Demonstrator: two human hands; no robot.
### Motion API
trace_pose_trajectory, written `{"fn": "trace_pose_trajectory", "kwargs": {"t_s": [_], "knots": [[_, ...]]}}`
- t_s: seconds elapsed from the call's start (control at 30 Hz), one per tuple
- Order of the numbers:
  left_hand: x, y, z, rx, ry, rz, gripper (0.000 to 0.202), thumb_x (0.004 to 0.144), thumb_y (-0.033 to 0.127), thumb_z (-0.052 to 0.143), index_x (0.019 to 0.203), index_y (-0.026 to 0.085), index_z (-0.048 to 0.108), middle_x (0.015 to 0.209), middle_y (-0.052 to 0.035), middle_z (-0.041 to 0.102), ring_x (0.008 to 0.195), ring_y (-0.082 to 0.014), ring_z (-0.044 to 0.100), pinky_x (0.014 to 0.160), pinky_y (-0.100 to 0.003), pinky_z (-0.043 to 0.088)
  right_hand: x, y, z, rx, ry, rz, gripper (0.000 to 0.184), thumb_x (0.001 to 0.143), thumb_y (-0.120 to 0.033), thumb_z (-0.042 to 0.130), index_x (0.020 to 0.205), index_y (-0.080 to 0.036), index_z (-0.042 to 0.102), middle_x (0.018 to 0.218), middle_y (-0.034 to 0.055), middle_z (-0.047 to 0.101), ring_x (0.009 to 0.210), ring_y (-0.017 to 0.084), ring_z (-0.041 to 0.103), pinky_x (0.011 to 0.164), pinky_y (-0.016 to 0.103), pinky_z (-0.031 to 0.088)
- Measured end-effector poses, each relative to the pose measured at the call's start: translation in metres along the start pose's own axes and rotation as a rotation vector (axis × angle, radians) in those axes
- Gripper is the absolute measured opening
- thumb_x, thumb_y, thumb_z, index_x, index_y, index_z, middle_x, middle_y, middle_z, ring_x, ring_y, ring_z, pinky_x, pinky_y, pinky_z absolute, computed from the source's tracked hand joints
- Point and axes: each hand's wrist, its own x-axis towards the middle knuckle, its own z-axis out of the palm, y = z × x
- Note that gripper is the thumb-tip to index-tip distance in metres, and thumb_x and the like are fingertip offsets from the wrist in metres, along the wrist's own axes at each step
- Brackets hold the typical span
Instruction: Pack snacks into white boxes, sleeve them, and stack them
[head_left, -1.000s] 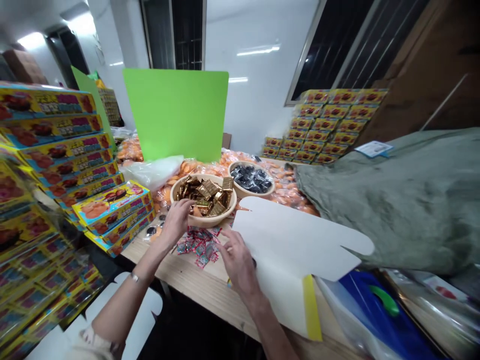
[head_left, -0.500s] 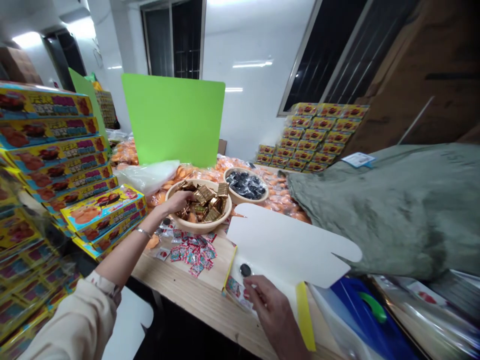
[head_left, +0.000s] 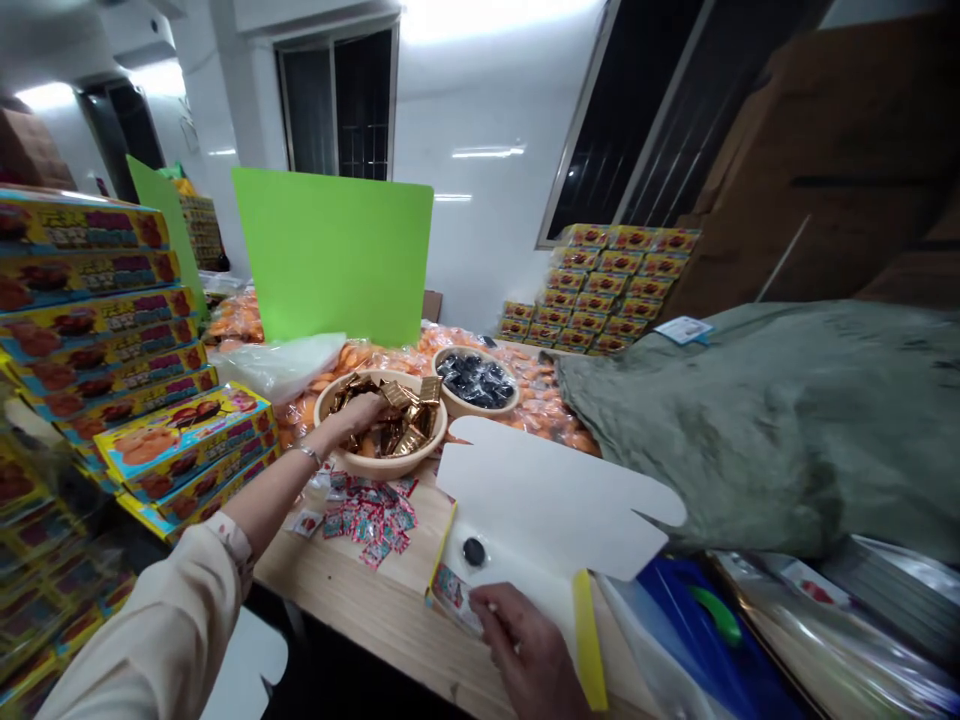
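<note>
My left hand reaches into a cream bowl of gold-wrapped packets. Its fingertips are hidden among the packets, so its grip does not show. Over the near side of an open box, white inside with yellow edges, is my right hand. Its fingers are curled together, and whatever they may hold is hidden. Inside the box lie a round black piece in clear wrapping and small printed sachets. The box's white lid is folded back.
Behind stands a bowl of black wrapped pieces among orange packets. Loose sachets lie on the wooden table. Printed boxes are stacked at left; a grey-green sack bulges at right.
The view has shifted, moving the scene left and slightly down. My left hand sits a little deeper among the gold packets. My right hand stays at the box with curled fingers.
</note>
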Motion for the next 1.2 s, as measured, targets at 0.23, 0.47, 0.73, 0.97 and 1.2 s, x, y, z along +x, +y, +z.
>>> {"fn": "trace_pose_trajectory", "kwargs": {"t_s": [0.23,0.47,0.73,0.97,1.2], "knots": [[-0.081,0.098,-0.001,-0.257,0.073,0.029,0.028,0.083,0.044,0.062,0.084,0.017,0.073,0.071,-0.0037,0.064,0.063,-0.0146,0.053,0.057,-0.023,0.042,0.015,-0.031,-0.008,0.261,0.205,0.232,0.044,0.079,-0.048,0.064,0.112,-0.020,0.064,0.099,0.0095,0.071,0.064,0.017,0.065,0.049,0.026,0.055],[-0.161,0.110,0.108,-0.268,-0.030,-0.008,0.026,0.088,0.039,0.056,0.100,0.019,0.068,0.087,-0.0067,0.068,0.079,-0.0198,0.062,0.073,-0.031,0.051,0.027,-0.013,0.016,0.299,0.127,0.357,0.046,0.084,-0.029,0.054,0.129,-0.018,0.050,0.068,-0.0034,0.063,0.056,0.012,0.059,0.051,0.022,0.049],[-0.182,0.043,0.153,-0.148,-0.103,0.128,0.035,0.094,0.026,0.037,0.119,0.021,0.060,0.137,-0.0140,0.052,0.131,-0.0248,0.048,0.110,-0.047,0.040,0.021,-0.019,0.022,-0.392,-0.025,0.411,0.020,0.079,-0.023,0.070,0.098,-0.018,0.068,0.091,0.0093,0.074,0.088,0.025,0.069,0.076,0.032,0.051],[-0.248,0.032,0.119,-0.117,-0.006,0.017,0.038,0.093,0.027,0.042,0.127,0.027,0.059,0.149,-0.0051,0.046,0.139,-0.0250,0.039,0.117,-0.046,0.028,-0.016,-0.027,-0.104,-0.763,0.407,0.291,0.031,0.097,-0.029,0.041,0.094,-0.017,0.069,0.092,0.0091,0.074,0.079,0.021,0.067,0.072,0.029,0.047],[-0.285,0.010,0.108,-0.341,0.013,-0.272,0.046,0.083,0.054,0.058,0.122,0.029,0.062,0.145,-0.0020,0.051,0.138,-0.0307,0.040,0.119,-0.051,0.020,-0.025,0.029,-0.226,-1.365,0.356,0.614,0.022,0.089,-0.015,0.049,0.088,-0.008,0.071,0.097,0.0211,0.067,0.094,0.032,0.060,0.073,0.037,0.042]]}}
